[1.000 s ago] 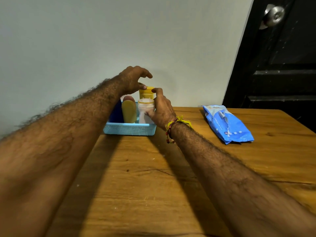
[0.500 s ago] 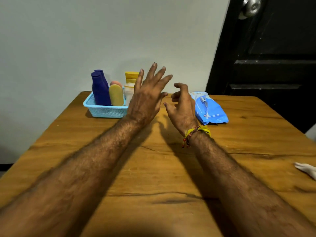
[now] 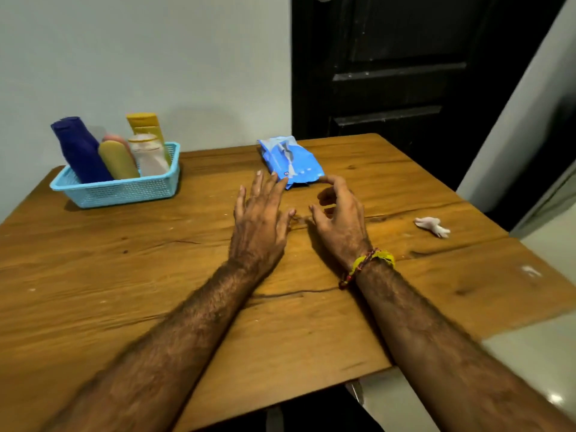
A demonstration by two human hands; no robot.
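Left hand (image 3: pixel 260 222): fingers straight and spread, released, grasping nothing, palm down over the table (image 3: pixel 156 275). Right hand (image 3: pixel 341 218): fingers loosely curled, empty; a thread band (image 3: pixel 367 265) sits at the wrist. The blue packet (image 3: pixel 288 160) lies flat on the table just beyond both sets of fingertips. The left fingertips reach its near edge; contact cannot be confirmed. The right forefinger arches beside its near right corner. A basket (image 3: pixel 124 190) of bottles (image 3: pixel 81 151) stands well left of the left fingers. A crumpled tissue (image 3: pixel 432 226) lies right of the right fingers, apart.
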